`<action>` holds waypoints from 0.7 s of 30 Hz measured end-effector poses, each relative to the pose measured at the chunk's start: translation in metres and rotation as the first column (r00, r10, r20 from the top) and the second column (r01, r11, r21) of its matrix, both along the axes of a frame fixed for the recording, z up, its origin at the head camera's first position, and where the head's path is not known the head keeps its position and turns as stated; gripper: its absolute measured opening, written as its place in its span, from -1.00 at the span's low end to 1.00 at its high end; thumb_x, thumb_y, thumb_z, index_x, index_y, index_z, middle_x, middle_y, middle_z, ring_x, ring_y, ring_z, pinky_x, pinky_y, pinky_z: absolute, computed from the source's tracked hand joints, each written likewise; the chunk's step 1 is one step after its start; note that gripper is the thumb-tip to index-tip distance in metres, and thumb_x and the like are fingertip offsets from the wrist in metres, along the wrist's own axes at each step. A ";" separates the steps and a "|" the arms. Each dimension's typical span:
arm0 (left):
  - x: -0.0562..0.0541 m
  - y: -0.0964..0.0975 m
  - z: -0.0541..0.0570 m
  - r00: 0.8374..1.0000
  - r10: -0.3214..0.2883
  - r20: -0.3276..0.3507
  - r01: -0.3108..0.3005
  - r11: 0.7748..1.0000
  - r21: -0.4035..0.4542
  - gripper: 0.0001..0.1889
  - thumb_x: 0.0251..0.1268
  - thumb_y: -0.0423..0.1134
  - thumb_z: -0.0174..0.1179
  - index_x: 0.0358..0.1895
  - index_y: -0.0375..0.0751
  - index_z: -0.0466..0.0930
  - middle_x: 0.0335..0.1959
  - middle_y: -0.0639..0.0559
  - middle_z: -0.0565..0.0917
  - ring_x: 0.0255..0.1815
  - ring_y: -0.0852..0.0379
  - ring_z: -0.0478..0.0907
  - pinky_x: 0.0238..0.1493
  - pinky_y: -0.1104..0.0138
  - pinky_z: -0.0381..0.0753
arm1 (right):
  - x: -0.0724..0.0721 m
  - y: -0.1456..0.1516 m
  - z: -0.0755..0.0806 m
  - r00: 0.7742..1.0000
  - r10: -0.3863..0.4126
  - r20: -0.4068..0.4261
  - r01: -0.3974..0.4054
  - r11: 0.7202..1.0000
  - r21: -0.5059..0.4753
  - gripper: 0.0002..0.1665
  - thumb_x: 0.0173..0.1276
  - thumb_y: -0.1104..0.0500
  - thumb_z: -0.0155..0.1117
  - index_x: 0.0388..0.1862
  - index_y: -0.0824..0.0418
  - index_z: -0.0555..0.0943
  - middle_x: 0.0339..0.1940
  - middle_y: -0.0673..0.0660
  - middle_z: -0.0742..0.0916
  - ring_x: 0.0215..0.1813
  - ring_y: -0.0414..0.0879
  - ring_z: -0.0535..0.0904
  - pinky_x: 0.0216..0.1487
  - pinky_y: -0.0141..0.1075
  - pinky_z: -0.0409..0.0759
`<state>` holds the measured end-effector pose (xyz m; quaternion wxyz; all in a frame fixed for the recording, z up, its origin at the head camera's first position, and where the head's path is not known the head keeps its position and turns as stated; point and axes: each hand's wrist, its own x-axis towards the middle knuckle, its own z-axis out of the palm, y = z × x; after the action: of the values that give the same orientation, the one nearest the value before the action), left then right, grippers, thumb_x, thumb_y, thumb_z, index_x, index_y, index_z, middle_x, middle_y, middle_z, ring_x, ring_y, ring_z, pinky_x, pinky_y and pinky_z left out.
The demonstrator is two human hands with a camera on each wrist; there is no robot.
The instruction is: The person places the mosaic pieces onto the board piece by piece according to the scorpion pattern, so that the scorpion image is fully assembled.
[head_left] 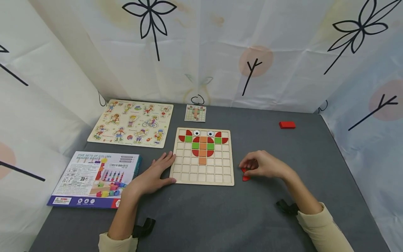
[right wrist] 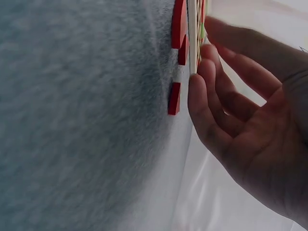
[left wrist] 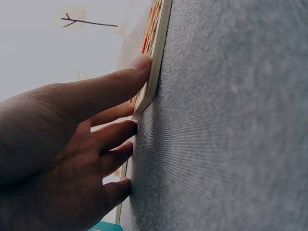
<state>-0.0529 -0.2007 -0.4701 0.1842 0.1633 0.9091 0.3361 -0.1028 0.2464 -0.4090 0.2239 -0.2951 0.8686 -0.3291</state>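
Observation:
A square wooden grid board [head_left: 186,177] lies at the middle of the dark table, with red, green and orange tiles and two eye discs set in its upper cells. Against its left edge rests my left hand [head_left: 154,178], fingers spread; in the left wrist view the thumb [left wrist: 120,84] touches the board's side. Right of the board, my right hand [head_left: 264,164] hovers with bent fingers over red tiles [head_left: 246,178]. In the right wrist view, red tiles [right wrist: 179,24] lie on the table below the loosely curled fingers [right wrist: 198,96].
Beyond the board sits a small pattern card [head_left: 195,113]. A puzzle board of cartoon figures [head_left: 132,124] lies at back left, and a printed box [head_left: 85,178] is nearer, beside my left forearm. A red block [head_left: 287,125] lies at back right. Printed curtains surround the table.

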 end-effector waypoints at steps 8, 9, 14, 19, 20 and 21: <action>0.003 0.000 0.004 1.000 -0.010 -0.020 0.010 0.999 0.030 0.04 0.42 0.18 0.42 0.79 -0.05 0.06 0.84 -0.18 0.02 0.88 -0.31 -0.20 0.72 -0.48 -0.18 | 0.008 0.004 -0.005 1.000 0.030 0.001 -0.031 0.998 0.050 -0.75 0.26 0.25 0.67 -0.10 0.19 0.82 -0.33 -0.04 0.79 -0.29 -0.34 0.61 -0.23 -0.41 0.69; 0.003 0.000 0.005 1.000 -0.010 -0.027 0.012 0.999 0.043 0.03 0.43 0.18 0.42 0.79 -0.06 0.07 0.84 -0.20 0.03 0.88 -0.31 -0.19 0.70 -0.49 -0.18 | 0.009 0.004 -0.005 1.000 0.026 -0.003 -0.026 0.998 0.058 -0.75 0.26 0.26 0.67 -0.11 0.19 0.82 -0.33 -0.04 0.79 -0.30 -0.33 0.60 -0.24 -0.41 0.68; 0.007 0.003 0.017 1.000 -0.022 -0.022 0.024 0.996 0.091 0.02 0.44 0.16 0.41 0.79 -0.11 0.07 0.83 -0.27 0.02 0.87 -0.34 -0.22 0.65 -0.54 -0.21 | 0.011 0.003 -0.006 0.999 0.028 -0.026 -0.026 0.997 0.078 -0.77 0.26 0.29 0.65 -0.12 0.18 0.81 -0.34 -0.05 0.78 -0.31 -0.34 0.59 -0.26 -0.41 0.67; 0.008 0.005 0.025 1.000 -0.019 -0.003 0.019 0.995 0.096 0.03 0.43 0.14 0.43 0.78 -0.14 0.07 0.82 -0.29 0.01 0.86 -0.38 -0.23 0.66 -0.54 -0.24 | 0.013 0.002 -0.007 0.999 0.026 -0.048 -0.022 0.997 0.080 -0.79 0.28 0.31 0.62 -0.14 0.20 0.79 -0.35 -0.04 0.78 -0.33 -0.34 0.59 -0.27 -0.42 0.66; 0.008 0.005 0.024 1.000 -0.021 -0.005 0.021 0.995 0.093 0.03 0.43 0.14 0.43 0.79 -0.14 0.07 0.82 -0.29 0.01 0.86 -0.37 -0.23 0.66 -0.54 -0.23 | 0.014 0.002 -0.008 0.998 0.026 -0.056 -0.021 0.996 0.082 -0.80 0.28 0.30 0.62 -0.14 0.19 0.79 -0.35 -0.04 0.78 -0.34 -0.35 0.58 -0.27 -0.42 0.66; 0.008 0.004 0.022 1.000 -0.025 -0.012 0.026 0.995 0.093 0.03 0.44 0.14 0.42 0.79 -0.13 0.06 0.83 -0.28 0.01 0.87 -0.35 -0.24 0.66 -0.53 -0.24 | 0.014 0.001 -0.008 0.997 0.028 -0.066 -0.022 0.996 0.083 -0.81 0.29 0.30 0.61 -0.15 0.20 0.78 -0.35 -0.04 0.77 -0.34 -0.35 0.58 -0.28 -0.43 0.65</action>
<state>-0.0448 -0.1968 -0.4484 0.1758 0.1851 0.8912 0.3750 -0.0884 0.2478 -0.4172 0.2105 -0.3075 0.8846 -0.2802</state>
